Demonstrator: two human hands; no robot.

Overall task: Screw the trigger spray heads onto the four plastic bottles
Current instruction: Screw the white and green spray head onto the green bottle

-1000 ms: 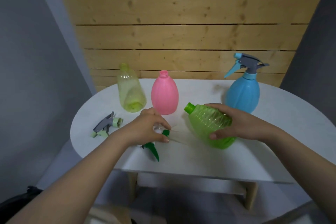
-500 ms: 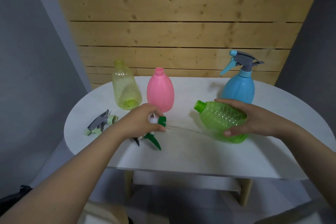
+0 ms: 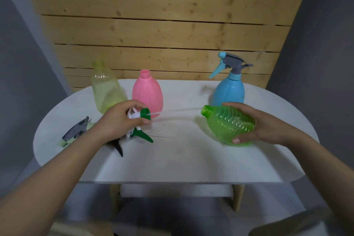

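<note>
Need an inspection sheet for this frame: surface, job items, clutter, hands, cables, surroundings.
Surface: white oval table, wooden legs below.
Job's things: blue bottle upright at the back right, spray head already on. Pink bottle and yellow bottle upright, necks open. Green bottle tilted, neck towards the left hand. Green spray head with clear tube pointing at that neck, not yet in. Grey spray head lying at the table's left. A black trigger shows under the left forearm.
Clutter: nothing seen.
Hands: left hand grips the green spray head; right hand grips the green bottle.
Cables: nothing seen.
Surroundings: wooden plank wall, grey walls either side.
</note>
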